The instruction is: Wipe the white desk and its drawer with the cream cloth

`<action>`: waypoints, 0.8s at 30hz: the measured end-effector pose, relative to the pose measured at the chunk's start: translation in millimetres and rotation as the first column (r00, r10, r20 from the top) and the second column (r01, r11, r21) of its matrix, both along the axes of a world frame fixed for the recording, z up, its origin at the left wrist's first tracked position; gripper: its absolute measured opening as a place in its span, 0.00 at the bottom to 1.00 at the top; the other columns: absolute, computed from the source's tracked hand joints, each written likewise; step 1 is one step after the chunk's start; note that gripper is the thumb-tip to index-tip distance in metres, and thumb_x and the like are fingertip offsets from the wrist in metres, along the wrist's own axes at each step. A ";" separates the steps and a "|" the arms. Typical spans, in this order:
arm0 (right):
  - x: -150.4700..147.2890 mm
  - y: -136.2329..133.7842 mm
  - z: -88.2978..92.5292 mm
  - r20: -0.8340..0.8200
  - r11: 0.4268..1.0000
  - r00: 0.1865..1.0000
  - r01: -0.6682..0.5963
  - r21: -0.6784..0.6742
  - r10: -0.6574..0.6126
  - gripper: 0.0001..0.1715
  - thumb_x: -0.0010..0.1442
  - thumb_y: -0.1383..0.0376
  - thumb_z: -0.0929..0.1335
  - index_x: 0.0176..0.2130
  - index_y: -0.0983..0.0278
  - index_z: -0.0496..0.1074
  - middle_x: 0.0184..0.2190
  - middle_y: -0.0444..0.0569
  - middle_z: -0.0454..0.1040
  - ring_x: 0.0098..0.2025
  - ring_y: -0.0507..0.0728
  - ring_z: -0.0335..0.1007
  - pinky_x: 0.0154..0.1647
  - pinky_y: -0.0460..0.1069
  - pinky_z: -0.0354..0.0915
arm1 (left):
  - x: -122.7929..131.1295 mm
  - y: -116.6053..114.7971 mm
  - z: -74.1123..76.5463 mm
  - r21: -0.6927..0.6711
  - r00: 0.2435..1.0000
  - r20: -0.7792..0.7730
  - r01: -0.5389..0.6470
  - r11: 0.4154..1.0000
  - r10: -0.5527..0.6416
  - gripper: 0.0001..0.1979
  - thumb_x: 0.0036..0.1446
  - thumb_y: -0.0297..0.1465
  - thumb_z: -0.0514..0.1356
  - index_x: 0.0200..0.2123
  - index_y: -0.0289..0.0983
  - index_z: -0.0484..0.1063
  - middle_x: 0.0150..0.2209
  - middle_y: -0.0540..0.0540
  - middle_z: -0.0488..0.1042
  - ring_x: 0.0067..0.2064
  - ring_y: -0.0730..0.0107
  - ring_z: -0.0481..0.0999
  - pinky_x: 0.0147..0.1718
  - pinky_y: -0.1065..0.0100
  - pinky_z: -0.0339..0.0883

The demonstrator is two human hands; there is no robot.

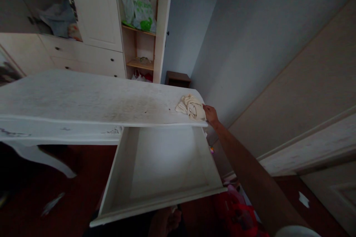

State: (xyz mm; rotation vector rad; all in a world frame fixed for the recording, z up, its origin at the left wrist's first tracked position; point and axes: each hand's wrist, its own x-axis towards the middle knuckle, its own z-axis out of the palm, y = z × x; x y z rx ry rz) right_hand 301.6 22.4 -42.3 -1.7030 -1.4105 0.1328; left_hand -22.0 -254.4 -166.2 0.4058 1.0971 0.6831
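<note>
A crumpled cream cloth [191, 108] lies at the right end of a white desk [83, 92] with dark smudges on its top. Fingers curled, my right hand [211, 114] grips the cloth's right side at the desk's edge. Below the desktop, a white drawer [167, 163] is pulled far out, and its inside is bare. My left hand [168, 221] is low, just under the drawer's front edge and partly in shadow. Its fingers are bent closed, with a small whitish bit showing by them; what they hold is unclear.
Behind the desk stands a white cabinet [97, 14] with open shelves and a plastic bag [143, 9]. A small brown stand [178, 78] is in the corner. Red bags [239, 214] lie on the floor at right, near the drawer. The wall [250, 44] runs close along the right.
</note>
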 end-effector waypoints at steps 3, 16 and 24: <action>-1.4 -0.9 1.5 -0.001 1.000 1.000 0.005 0.005 -0.005 0.33 0.54 0.39 0.58 0.18 0.62 0.62 0.19 0.43 0.58 0.27 0.53 0.55 0.28 0.48 0.54 | 0.0 0.2 -4.0 0.018 1.000 -0.003 0.023 1.000 -0.023 0.24 0.37 0.50 0.70 0.28 0.34 0.76 0.29 0.38 0.81 0.36 0.52 0.81 0.44 0.53 0.73; -1.6 -0.9 -1.1 -0.068 1.000 0.998 0.010 0.028 -0.008 0.31 0.53 0.39 0.60 0.18 0.61 0.61 0.18 0.43 0.58 0.26 0.53 0.55 0.28 0.49 0.53 | 0.0 -2.6 -23.4 0.016 0.999 -0.014 -0.038 0.999 0.038 0.27 0.33 0.52 0.71 0.26 0.33 0.77 0.28 0.37 0.80 0.32 0.56 0.80 0.37 0.58 0.72; 4.1 2.9 -2.8 -0.194 0.998 0.981 -0.012 0.065 0.024 0.28 0.51 0.41 0.64 0.20 0.62 0.67 0.21 0.45 0.67 0.28 0.55 0.63 0.31 0.50 0.59 | -3.2 8.9 -25.3 0.061 0.999 -0.028 0.028 0.998 -0.026 0.27 0.27 0.51 0.74 0.24 0.35 0.78 0.27 0.39 0.81 0.33 0.51 0.81 0.40 0.53 0.75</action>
